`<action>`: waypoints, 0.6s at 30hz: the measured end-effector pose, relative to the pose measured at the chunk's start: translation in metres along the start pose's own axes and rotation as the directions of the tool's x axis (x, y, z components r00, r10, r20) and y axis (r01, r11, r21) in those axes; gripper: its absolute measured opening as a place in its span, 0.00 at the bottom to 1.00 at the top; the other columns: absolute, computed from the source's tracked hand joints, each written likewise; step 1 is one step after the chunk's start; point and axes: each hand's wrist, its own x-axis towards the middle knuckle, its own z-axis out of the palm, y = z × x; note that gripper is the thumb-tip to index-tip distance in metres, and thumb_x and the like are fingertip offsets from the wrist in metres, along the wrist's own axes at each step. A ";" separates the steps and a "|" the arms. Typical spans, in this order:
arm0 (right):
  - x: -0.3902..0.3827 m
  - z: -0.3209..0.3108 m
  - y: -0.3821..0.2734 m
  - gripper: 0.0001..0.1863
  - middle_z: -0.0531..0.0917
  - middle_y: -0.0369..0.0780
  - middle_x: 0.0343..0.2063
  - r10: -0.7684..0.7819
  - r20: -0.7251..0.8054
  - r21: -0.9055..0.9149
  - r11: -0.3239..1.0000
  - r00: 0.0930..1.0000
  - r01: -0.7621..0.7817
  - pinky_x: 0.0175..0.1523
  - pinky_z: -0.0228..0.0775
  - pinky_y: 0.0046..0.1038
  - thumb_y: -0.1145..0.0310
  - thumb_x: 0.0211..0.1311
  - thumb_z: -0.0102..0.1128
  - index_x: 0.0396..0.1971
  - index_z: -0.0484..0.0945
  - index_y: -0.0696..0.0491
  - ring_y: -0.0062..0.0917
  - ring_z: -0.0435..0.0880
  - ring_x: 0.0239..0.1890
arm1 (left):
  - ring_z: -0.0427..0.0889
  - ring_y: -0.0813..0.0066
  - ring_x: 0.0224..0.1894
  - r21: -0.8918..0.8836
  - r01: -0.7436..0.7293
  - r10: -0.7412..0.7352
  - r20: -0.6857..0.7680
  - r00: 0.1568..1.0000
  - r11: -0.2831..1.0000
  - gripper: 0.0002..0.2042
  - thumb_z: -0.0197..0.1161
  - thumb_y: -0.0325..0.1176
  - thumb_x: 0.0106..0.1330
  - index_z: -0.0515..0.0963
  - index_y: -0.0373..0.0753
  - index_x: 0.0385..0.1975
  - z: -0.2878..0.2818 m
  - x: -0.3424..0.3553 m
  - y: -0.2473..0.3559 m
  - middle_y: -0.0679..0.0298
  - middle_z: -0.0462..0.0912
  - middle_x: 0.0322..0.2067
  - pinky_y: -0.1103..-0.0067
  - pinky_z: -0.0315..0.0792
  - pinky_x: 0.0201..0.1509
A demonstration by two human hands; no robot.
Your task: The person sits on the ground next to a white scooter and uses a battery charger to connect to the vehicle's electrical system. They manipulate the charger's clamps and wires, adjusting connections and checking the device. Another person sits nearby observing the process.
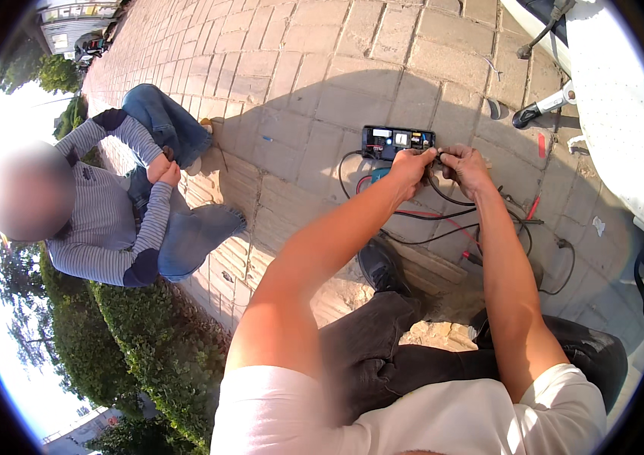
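Black cable (437,163) pinched between both hands just beside open black electronics box (396,141) on paving stones (322,83), left hand (411,164) and right hand (464,167) both closed on it, red and black leads (451,224) below.

To my left I see a second person (121,208) in a striped grey top and jeans sitting on the brick pavement (314,53). A green hedge (147,349) borders it below, and a white vehicle body (617,98) stands at upper right.
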 end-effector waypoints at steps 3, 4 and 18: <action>-0.006 -0.001 -0.014 0.06 0.80 0.36 0.23 0.025 0.140 0.024 0.999 0.990 -0.029 0.23 0.66 0.19 0.77 0.57 0.57 0.34 0.79 0.62 0.17 0.73 0.18 | 0.76 0.74 0.26 -0.070 0.010 -0.010 -0.002 1.000 0.997 0.08 0.62 0.34 0.64 0.74 0.35 0.33 0.006 0.002 0.000 0.64 0.77 0.26 0.74 0.70 0.27; -0.004 -0.002 -0.011 0.05 0.80 0.36 0.23 0.039 0.161 -0.047 0.998 0.986 -0.032 0.23 0.67 0.19 0.77 0.57 0.57 0.32 0.79 0.62 0.17 0.74 0.18 | 0.76 0.72 0.23 -0.102 0.028 -0.027 0.005 1.000 0.994 0.08 0.60 0.34 0.65 0.74 0.36 0.31 0.006 0.006 -0.002 0.64 0.77 0.24 0.74 0.69 0.26; 0.009 0.016 0.001 0.09 0.79 0.39 0.18 -0.069 -0.137 -0.648 0.761 0.988 -0.037 0.20 0.67 0.25 0.70 0.53 0.59 0.25 0.75 0.62 0.21 0.78 0.17 | 0.65 0.75 0.13 0.243 -0.076 0.136 -0.241 0.961 0.967 0.16 0.56 0.41 0.68 0.72 0.33 0.26 0.013 0.006 -0.016 0.64 0.69 0.15 0.74 0.58 0.14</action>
